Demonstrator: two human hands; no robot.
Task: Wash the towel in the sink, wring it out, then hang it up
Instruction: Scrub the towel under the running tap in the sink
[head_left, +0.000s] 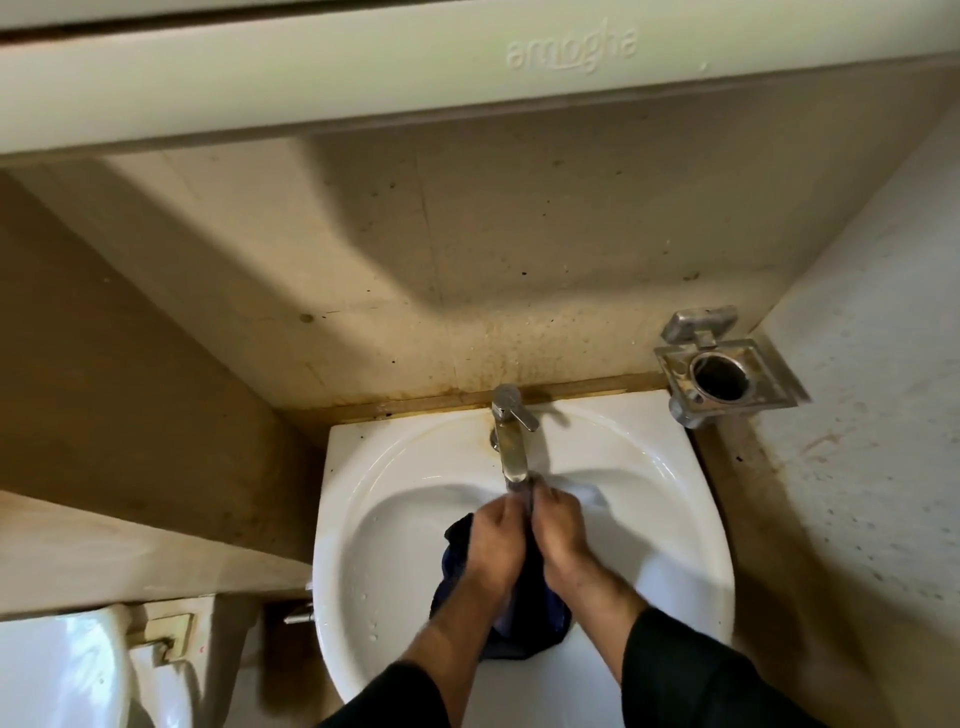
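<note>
White porcelain sink (649, 545) sits hemmed between beige walls, a metal holder (727, 371) near its right rear corner; left hand (491, 540) and right hand (558, 530), side by side, grip the bunched dark-blue towel (530, 618) over the basin just below the tap (511, 447).

Stained beige wall tiles (467, 249) rise behind, rust-streaked low down. A pale cabinet (363, 67) overhangs, embossed "amogha". A speckled white wall (872, 364) stands right, carrying a metal holder (724, 374). A toilet (57, 670) sits lower left.
</note>
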